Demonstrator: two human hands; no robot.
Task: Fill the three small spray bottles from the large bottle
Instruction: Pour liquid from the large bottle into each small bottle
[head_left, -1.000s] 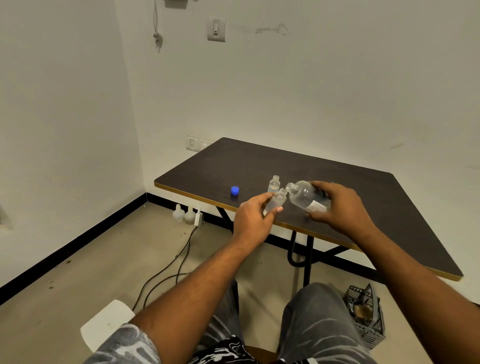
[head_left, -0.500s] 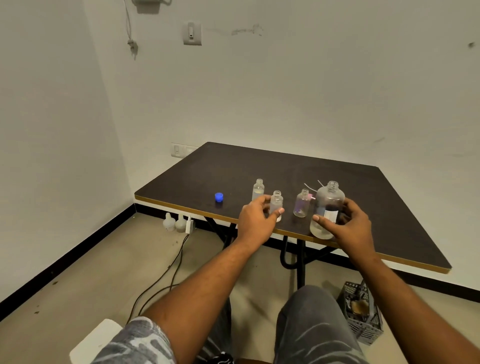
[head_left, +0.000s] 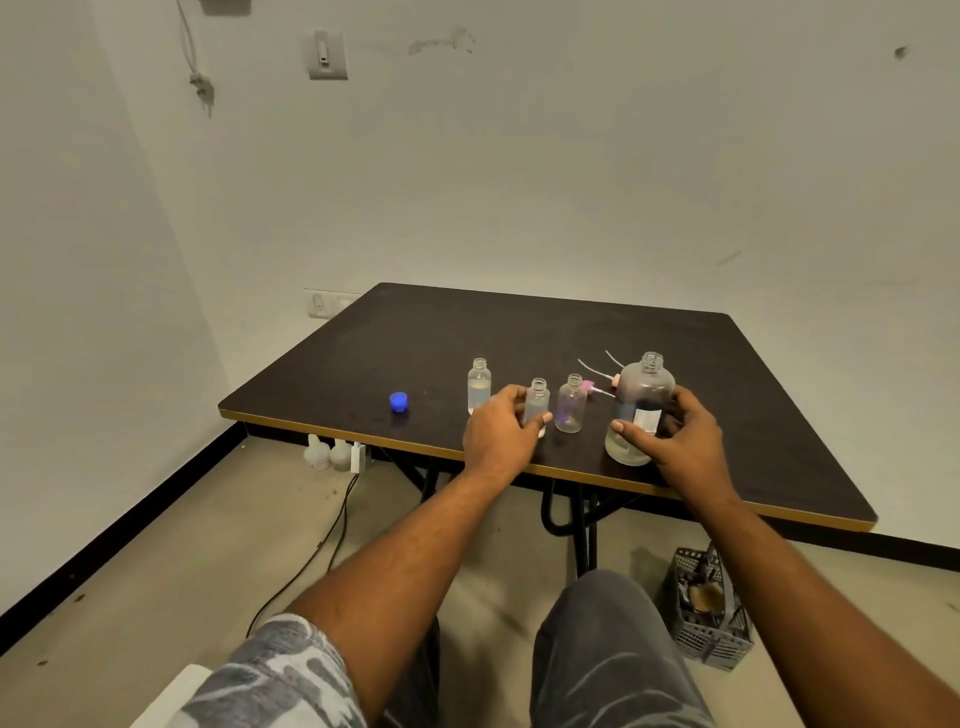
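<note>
Three small clear bottles stand uncapped near the front edge of the dark table (head_left: 467, 327). The left small bottle (head_left: 478, 383) holds some liquid. My left hand (head_left: 501, 428) grips the middle small bottle (head_left: 537, 402), which stands upright on the table. The right small bottle (head_left: 571, 402) stands free beside it. My right hand (head_left: 675, 436) is curled around the large clear bottle (head_left: 641, 400), upright and uncapped, with a little liquid at its bottom. Pink spray heads (head_left: 592, 385) with thin tubes lie behind the bottles.
A blue cap (head_left: 398, 401) lies on the table to the left of the bottles. On the floor are a grey basket (head_left: 709, 608) at the right, white plugs (head_left: 332, 454) and black cables under the table's left corner. My knees are below the front edge.
The large bottle was tilted over the middle small bottle in the air a second ago. Both now stand upright on the table, still held. The camera view has shifted.
</note>
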